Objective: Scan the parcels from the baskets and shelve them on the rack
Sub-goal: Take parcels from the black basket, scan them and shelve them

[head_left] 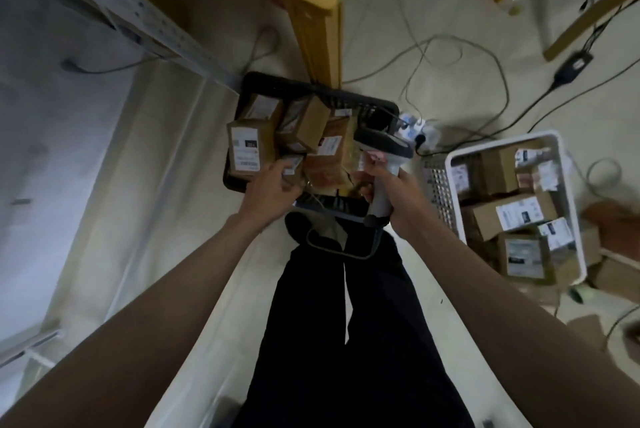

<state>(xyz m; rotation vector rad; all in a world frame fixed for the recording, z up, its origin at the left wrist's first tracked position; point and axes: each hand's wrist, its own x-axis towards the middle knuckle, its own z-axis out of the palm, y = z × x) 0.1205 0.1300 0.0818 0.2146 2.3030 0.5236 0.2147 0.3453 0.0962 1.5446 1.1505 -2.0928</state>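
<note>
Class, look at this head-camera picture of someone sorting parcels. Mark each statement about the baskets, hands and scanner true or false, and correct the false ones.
1. The right hand holds a scanner. True.
2. The left hand hangs idle beside the leg. False: it grips a small parcel in the black basket.
3. The white basket is empty. False: it holds several labelled boxes.
4. The black basket sits in front of the person's legs. True.
5. Cables lie across the floor. True.
</note>
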